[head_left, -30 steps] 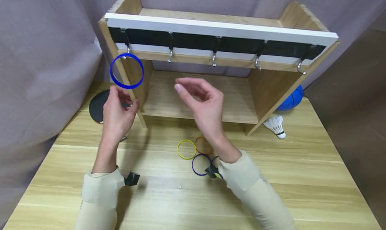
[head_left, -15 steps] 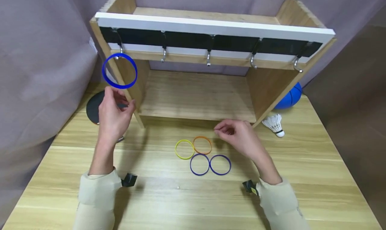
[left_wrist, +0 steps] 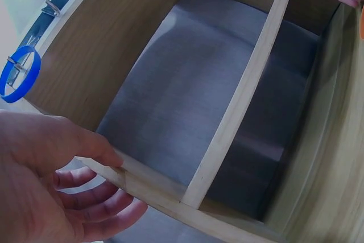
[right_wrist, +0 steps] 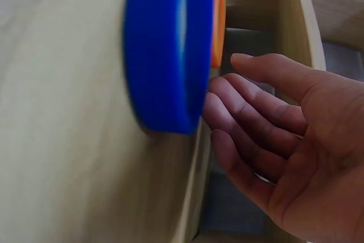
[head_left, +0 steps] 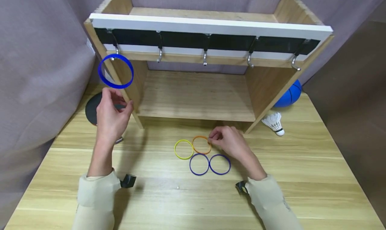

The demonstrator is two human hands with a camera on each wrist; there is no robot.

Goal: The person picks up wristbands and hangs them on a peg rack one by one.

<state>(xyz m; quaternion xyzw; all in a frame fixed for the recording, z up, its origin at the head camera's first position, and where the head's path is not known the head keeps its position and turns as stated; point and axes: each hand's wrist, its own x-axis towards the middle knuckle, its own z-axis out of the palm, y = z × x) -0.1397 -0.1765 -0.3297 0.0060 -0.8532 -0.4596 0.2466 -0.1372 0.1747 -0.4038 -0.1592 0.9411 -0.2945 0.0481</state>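
A bright blue ring (head_left: pixel 115 71) hangs on the leftmost hook of a wooden rack (head_left: pixel 196 96); the left wrist view shows this blue ring (left_wrist: pixel 20 74) too. Just below it my left hand (head_left: pixel 116 104) hovers with loosely curled fingers and holds nothing, its thumb (left_wrist: pixel 94 146) by the rack's side panel. On the table lie a yellow ring (head_left: pixel 184 149), an orange ring (head_left: pixel 201 145) and two dark blue rings (head_left: pixel 199 164) (head_left: pixel 219 164). My right hand (head_left: pixel 215 138) is low over the table, its fingertips at the orange ring's right edge. In the right wrist view its fingers (right_wrist: pixel 244 112) are relaxed beside a blue ring (right_wrist: pixel 165 55).
Three more hooks (head_left: pixel 205 60) on the rack's black strip are bare, as is the far right hook (head_left: pixel 294 65). A black paddle (head_left: pixel 90 109) lies left of the rack. A blue ball (head_left: pixel 287 94) and a white shuttlecock (head_left: pixel 273 123) lie to its right. Grey curtain surrounds the table.
My right hand came down from in front of the rack's shelf to the table beside the orange ring. The left hand stayed under the hanging blue ring.
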